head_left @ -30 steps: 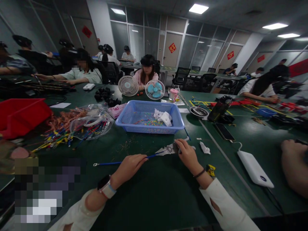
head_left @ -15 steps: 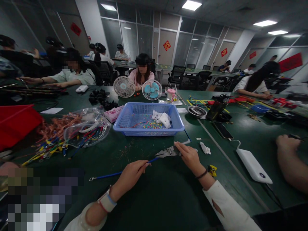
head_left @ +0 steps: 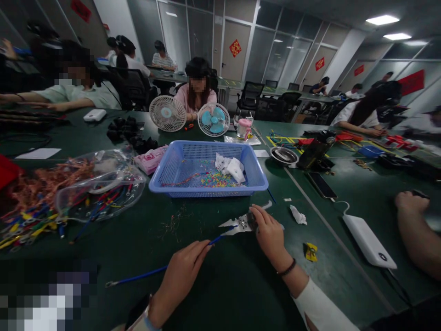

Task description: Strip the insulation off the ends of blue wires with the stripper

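Observation:
My left hand [head_left: 186, 269] is closed around a blue wire [head_left: 144, 274], whose lower left end carries a metal ring terminal [head_left: 112, 283]. The wire's other end comes out past my fingertips and reaches in between the jaws of wire-stripping pliers [head_left: 242, 223]. Those pliers are in my right hand [head_left: 270, 234], with fingers wrapped over the handles and the jaws spread, pointing left. Part of the handles is hidden under my fingers. Thin copper strands [head_left: 177, 223] lie on the green table behind my left hand.
Beyond my hands stands a blue basket [head_left: 208, 191] with colourful bits and white tissue. Bagged wires [head_left: 103, 184] lie left. A power bank [head_left: 370, 241], a phone [head_left: 322, 185], a yellow wrapper [head_left: 311, 252] and crumpled tissue [head_left: 298, 215] lie right. Another person's arm [head_left: 418, 230] rests at the right edge.
The plier jaws have spread wider around the wire's end. My view has shifted slightly closer and to the right; both hands keep their holds.

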Motion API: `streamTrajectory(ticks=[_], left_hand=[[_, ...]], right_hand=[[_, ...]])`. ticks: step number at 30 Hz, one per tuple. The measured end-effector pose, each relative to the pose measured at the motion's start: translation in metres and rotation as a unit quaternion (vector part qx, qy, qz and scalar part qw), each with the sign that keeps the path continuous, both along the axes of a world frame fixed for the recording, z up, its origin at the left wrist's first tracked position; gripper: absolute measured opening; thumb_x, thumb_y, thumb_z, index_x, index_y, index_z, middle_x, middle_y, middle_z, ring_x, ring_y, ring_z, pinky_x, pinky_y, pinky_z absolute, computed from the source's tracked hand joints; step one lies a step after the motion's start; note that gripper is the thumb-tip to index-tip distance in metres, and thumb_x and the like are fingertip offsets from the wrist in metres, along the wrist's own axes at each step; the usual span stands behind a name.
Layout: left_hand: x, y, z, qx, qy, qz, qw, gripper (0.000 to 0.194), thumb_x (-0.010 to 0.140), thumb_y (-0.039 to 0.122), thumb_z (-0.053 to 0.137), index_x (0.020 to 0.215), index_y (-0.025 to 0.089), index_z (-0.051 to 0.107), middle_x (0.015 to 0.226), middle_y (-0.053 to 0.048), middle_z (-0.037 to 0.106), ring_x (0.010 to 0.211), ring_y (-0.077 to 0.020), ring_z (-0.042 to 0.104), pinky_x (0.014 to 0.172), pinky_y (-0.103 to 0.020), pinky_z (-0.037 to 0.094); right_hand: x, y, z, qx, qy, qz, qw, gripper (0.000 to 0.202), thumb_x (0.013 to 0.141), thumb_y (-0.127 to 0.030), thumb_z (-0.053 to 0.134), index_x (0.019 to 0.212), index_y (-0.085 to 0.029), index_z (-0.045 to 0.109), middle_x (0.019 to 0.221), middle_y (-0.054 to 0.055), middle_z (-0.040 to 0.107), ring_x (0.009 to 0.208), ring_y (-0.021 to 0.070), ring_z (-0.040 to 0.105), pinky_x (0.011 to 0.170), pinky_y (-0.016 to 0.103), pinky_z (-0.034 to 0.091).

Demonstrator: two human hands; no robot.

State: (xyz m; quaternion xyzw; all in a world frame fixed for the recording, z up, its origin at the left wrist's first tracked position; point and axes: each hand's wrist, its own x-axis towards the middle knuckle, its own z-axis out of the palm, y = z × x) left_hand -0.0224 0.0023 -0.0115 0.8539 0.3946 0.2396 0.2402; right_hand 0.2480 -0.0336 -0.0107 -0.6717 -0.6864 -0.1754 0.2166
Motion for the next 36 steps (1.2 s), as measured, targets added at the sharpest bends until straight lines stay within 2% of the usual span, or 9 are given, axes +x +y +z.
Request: streamTrajectory(ticks=[5,11,18,23,30,32,36], left_hand=[[0.002,-0.001,-0.006,0.061,-0.007,0.007,0.998,0.041,0.100,0.042,0.033,0.105,0.023,0.069,0.087,-0.004,0.074,0.074,-0.0182,0.072,0.068,-0.027,0.060],[0.001,-0.004,-0.007,0.060,0.001,-0.002,0.998,0.036,0.101,0.039,0.035,0.106,0.025,0.068,0.088,-0.001,0.076,0.075,-0.0167,0.073,0.067,-0.024,0.060],[-0.006,-0.008,-0.005,0.053,0.014,-0.026,0.998,0.030,0.100,0.027,0.038,0.120,0.027,0.060,0.093,-0.001,0.075,0.074,-0.0152,0.071,0.074,-0.024,0.059],[-0.002,-0.005,-0.002,0.051,0.003,-0.007,0.999,0.032,0.100,0.033,0.037,0.105,0.025,0.067,0.080,-0.002,0.073,0.066,-0.0157,0.069,0.065,-0.025,0.058],[-0.001,-0.009,-0.001,0.086,-0.004,-0.014,0.996,0.040,0.100,0.038,0.033,0.095,0.020,0.069,0.079,-0.004,0.073,0.067,-0.0181,0.068,0.066,-0.030,0.054],[0.002,-0.011,0.004,0.049,0.001,-0.006,0.999,0.038,0.099,0.039,0.035,0.095,0.020,0.068,0.083,-0.004,0.073,0.071,-0.0191,0.068,0.067,-0.031,0.053],[0.011,-0.013,0.019,-0.117,0.009,0.007,0.993,0.024,0.096,0.034,0.042,0.096,0.021,0.063,0.073,0.002,0.069,0.064,-0.0156,0.066,0.058,-0.024,0.048]], right_hand=[[0.001,-0.002,-0.006,-0.005,0.047,-0.007,0.999,0.055,0.082,-0.001,0.041,0.132,-0.022,0.049,0.131,0.010,0.055,0.117,0.0240,0.054,0.094,0.041,0.051],[0.006,-0.013,-0.014,-0.059,0.123,-0.024,0.990,0.058,0.082,-0.002,0.041,0.134,-0.027,0.048,0.132,0.011,0.051,0.121,0.0249,0.052,0.094,0.045,0.051],[0.003,-0.022,-0.012,-0.071,0.140,-0.026,0.987,0.055,0.084,-0.007,0.045,0.134,-0.030,0.046,0.130,0.011,0.051,0.117,0.0268,0.053,0.096,0.051,0.048],[-0.001,-0.015,-0.011,-0.058,0.153,-0.020,0.986,0.053,0.084,-0.010,0.046,0.134,-0.028,0.045,0.130,0.011,0.050,0.119,0.0260,0.051,0.098,0.048,0.048],[-0.008,-0.011,0.000,-0.005,0.100,0.004,0.995,0.051,0.084,-0.009,0.046,0.133,-0.025,0.046,0.130,0.012,0.048,0.120,0.0254,0.050,0.095,0.044,0.050],[-0.009,-0.011,0.004,0.020,0.068,-0.005,0.997,0.046,0.085,-0.012,0.048,0.129,-0.022,0.048,0.127,0.014,0.049,0.116,0.0267,0.052,0.091,0.044,0.052],[-0.007,-0.009,0.010,0.047,0.041,-0.007,0.998,0.043,0.084,-0.010,0.047,0.126,-0.019,0.049,0.126,0.016,0.048,0.115,0.0288,0.049,0.092,0.046,0.050]])
